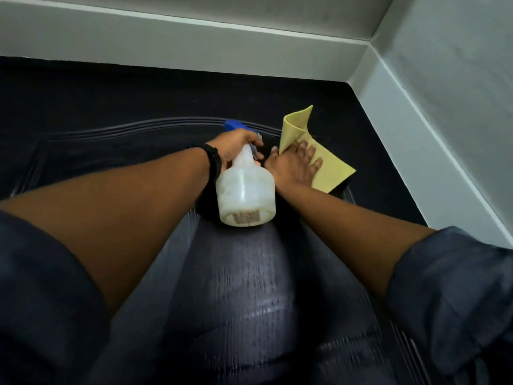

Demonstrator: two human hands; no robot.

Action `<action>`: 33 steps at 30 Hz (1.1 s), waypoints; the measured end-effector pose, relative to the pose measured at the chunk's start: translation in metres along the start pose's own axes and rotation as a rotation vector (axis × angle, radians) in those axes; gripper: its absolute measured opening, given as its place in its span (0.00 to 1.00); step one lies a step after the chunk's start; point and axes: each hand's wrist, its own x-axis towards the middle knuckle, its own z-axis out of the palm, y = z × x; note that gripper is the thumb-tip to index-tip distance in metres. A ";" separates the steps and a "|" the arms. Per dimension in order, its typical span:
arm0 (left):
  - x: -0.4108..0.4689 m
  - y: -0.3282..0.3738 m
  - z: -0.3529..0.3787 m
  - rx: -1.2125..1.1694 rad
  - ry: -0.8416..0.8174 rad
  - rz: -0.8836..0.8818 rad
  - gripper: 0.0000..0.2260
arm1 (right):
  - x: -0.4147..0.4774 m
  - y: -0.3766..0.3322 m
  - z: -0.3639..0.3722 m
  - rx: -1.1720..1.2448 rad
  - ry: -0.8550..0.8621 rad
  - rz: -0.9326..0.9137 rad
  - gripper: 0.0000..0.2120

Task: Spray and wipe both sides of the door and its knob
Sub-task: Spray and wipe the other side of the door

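Note:
A dark panelled door (116, 107) fills the view, seen from close and looking up toward its top. My left hand (231, 147) grips the neck of a translucent white spray bottle (245, 195) with a blue nozzle, held close in front of the door. My right hand (294, 163) presses a yellow cloth (331, 170) flat against the upper right of the door with straight, spread fingers. One corner of the cloth folds away from the door. Wet streaks shine on the door's lower panel. The knob is out of view.
A grey-white door frame (194, 43) runs across the top and a matching side frame and wall (444, 112) close in on the right. A black watch sits on my left wrist. Dark blue sleeves cover both upper arms.

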 end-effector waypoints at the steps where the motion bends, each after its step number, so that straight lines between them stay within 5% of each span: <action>1: 0.004 0.003 -0.008 0.019 0.004 0.012 0.07 | 0.002 -0.002 0.002 -0.031 -0.004 -0.031 0.33; 24: 0.031 0.051 -0.199 0.293 0.077 0.100 0.04 | 0.058 -0.184 0.053 -0.184 -0.102 -0.363 0.33; 33: 0.005 0.031 -0.245 0.151 0.015 0.093 0.09 | 0.031 -0.217 0.074 -0.284 -0.071 -0.544 0.32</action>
